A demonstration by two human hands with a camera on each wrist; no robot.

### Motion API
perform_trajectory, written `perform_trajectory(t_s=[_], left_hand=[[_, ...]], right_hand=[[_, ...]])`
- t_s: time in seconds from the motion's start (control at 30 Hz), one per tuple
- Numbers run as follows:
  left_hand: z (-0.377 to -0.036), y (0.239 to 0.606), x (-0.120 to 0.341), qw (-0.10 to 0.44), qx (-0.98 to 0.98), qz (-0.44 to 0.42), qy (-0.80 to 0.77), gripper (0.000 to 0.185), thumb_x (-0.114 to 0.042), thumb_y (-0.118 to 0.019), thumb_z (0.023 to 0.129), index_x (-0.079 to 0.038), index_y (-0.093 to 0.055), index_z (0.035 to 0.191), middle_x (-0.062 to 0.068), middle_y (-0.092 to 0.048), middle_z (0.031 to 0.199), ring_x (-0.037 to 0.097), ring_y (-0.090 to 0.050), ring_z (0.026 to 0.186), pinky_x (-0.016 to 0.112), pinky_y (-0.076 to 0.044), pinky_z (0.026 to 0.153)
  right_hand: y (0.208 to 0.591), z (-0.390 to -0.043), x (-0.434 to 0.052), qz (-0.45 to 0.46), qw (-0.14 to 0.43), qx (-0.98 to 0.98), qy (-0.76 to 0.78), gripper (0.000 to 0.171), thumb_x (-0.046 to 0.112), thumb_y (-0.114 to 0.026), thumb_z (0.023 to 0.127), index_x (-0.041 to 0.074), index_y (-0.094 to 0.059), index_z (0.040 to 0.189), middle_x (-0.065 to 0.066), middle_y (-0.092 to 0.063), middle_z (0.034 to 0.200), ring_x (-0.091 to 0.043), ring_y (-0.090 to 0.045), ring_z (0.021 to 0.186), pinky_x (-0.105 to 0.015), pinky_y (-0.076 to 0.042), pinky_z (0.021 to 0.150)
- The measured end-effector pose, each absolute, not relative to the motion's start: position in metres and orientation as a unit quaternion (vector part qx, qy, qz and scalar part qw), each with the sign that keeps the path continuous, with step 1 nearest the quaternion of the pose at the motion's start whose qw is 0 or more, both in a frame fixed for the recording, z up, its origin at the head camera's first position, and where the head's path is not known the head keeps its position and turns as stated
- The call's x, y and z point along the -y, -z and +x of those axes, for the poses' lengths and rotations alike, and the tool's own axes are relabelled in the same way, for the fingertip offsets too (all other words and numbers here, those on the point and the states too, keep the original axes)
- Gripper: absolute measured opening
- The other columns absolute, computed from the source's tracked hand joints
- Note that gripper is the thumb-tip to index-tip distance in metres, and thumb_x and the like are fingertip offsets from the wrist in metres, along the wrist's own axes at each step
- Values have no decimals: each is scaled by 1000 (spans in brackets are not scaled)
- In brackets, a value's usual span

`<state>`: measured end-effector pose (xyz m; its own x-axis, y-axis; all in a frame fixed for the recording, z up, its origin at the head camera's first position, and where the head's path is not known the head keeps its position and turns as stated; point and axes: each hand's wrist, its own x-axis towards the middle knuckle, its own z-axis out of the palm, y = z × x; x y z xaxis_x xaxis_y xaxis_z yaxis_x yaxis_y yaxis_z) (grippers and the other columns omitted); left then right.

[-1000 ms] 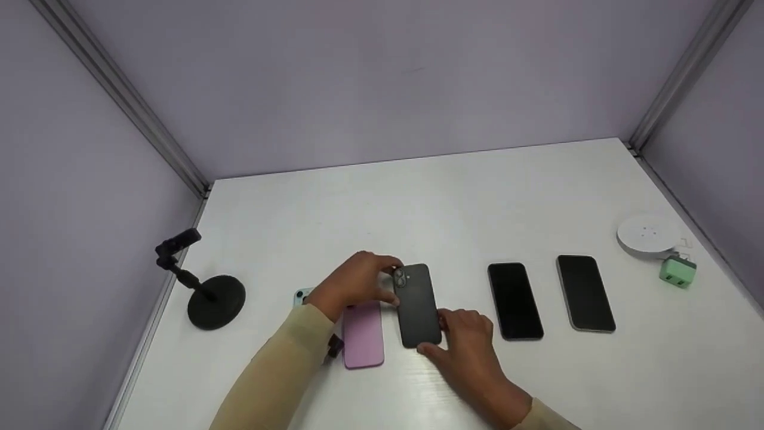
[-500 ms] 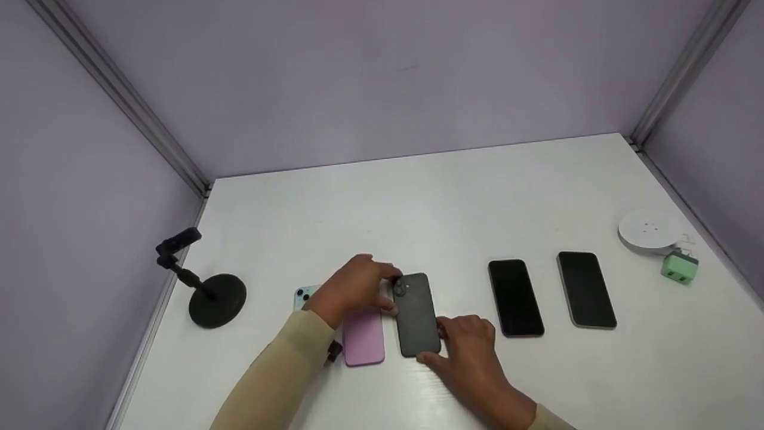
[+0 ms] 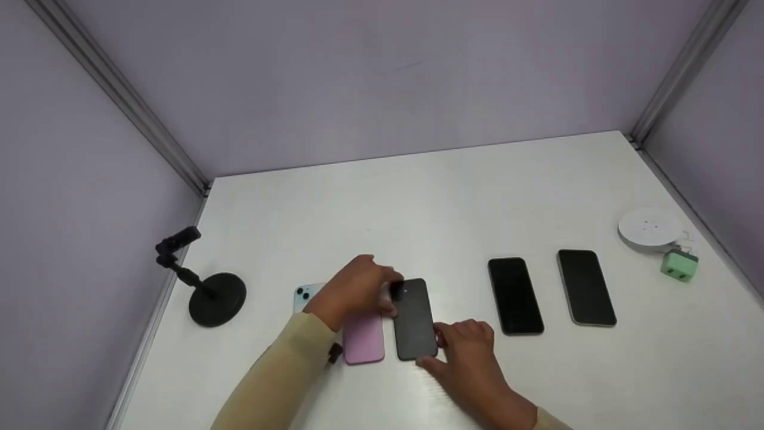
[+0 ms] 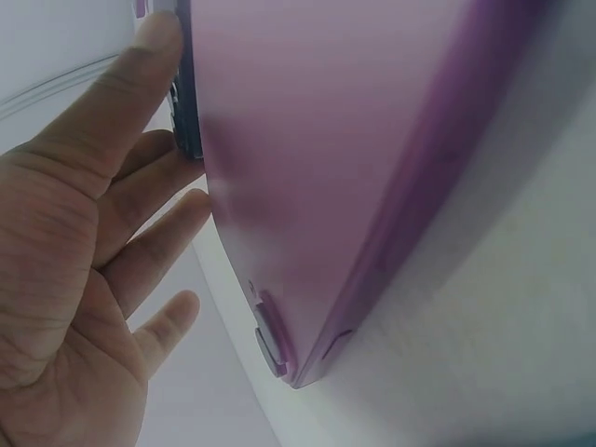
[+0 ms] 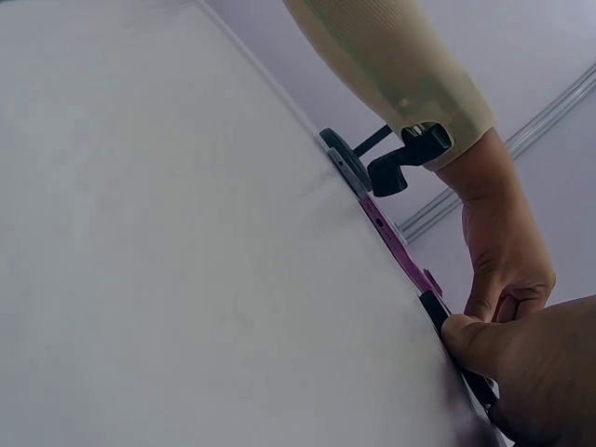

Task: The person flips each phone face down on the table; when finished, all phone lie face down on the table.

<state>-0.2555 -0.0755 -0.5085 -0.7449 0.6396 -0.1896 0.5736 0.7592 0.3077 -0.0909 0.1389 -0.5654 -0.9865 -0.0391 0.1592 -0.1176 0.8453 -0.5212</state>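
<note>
Five phones lie in a row across my white table [image 3: 453,197], and I read them from the left. First, though, a black stand [image 3: 210,288] sits at the far left edge by the wall, well apart from the row.

A pale blue phone [image 3: 303,295] comes next, camera side up, mostly hidden under my left wrist. Just beside it lies the pink phone [image 3: 363,340], back up; my left hand [image 3: 353,291] reaches across its top end so the fingertips can get to its neighbour. In the left wrist view my fingers [image 4: 140,233] are nearly straight and spread, with the thumb tip against the dark edge past the pink back.

Then the black phone [image 3: 414,319], back up, flat on the table and touching or nearly touching the pink one. I hold it from both ends, I think, to keep it square with the row: left fingertips at its camera corner, right hand [image 3: 468,352] at its near right corner. My right fingers are curled there, the thumb pressed on the phone's edge, as the right wrist view shows [image 5: 466,340].

Right of a gap, two dark phones lie screen up, one [image 3: 515,295] near my right hand, the other [image 3: 585,288] beyond it.

At the far right, a white round puck [image 3: 649,227] and a green plug [image 3: 679,266] touch at the table's edge.
</note>
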Motion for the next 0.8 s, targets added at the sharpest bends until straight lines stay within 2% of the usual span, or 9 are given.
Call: perform_trajectory(t_s=[0.13, 0.23, 0.37, 0.43, 0.53, 0.6, 0.8], left_hand=[[-253, 507, 75, 144, -927, 327, -116, 60, -38, -96, 85, -25, -76, 140, -6, -77, 137, 37, -53, 150, 45, -44, 126], [-254, 506, 73, 145, -927, 328, -109, 61, -37, -97, 84, -24, -76, 140, -6, -78, 132, 30, -62, 137, 41, -50, 120], [-255, 500, 64, 151, -927, 328, -100, 63, -42, -96, 85, -21, -75, 141, -5, -80, 122, 22, -67, 120, 38, -55, 111], [-256, 498, 55, 142, -927, 334, -91, 64, -47, -92, 89, -19, -73, 143, -3, -81, 122, 23, -69, 119, 39, -54, 113], [-254, 497, 39, 122, -929, 337, -89, 67, -52, -85, 94, -16, -69, 148, 1, -81, 125, 25, -71, 119, 40, -51, 116], [-252, 498, 26, 113, -931, 337, -87, 69, -53, -82, 97, -15, -65, 153, 3, -79, 134, 24, -71, 125, 41, -46, 122], [-241, 502, -18, 94, -928, 355, -59, 78, -52, -80, 98, -14, -55, 161, 2, -68, 153, 18, -64, 142, 46, -36, 131]], right_hand=[[565, -90, -139, 43, 72, 957, -277, 57, 45, -98, 79, 16, -76, 124, 18, -57, 83, -10, -52, 96, -47, -35, 106], [565, -89, -140, 45, 68, 958, -276, 56, 45, -97, 80, 16, -76, 124, 18, -57, 84, -10, -52, 97, -48, -35, 106], [561, -88, -144, 49, 61, 956, -283, 52, 46, -92, 86, 15, -75, 125, 16, -60, 89, -11, -54, 101, -48, -37, 106], [556, -87, -150, 52, 69, 954, -286, 49, 44, -88, 91, 13, -75, 126, 13, -65, 94, -13, -58, 104, -48, -42, 105], [546, -87, -164, 45, 97, 949, -296, 44, 37, -84, 97, 9, -75, 129, 6, -72, 103, -18, -62, 109, -48, -50, 102], [539, -88, -178, 33, 116, 945, -305, 44, 32, -83, 98, 6, -74, 132, 1, -74, 107, -23, -64, 112, -49, -53, 99], [527, -97, -225, -34, 118, 940, -319, 53, 28, -79, 102, -3, -66, 143, -18, -74, 124, -40, -63, 122, -57, -52, 105]])
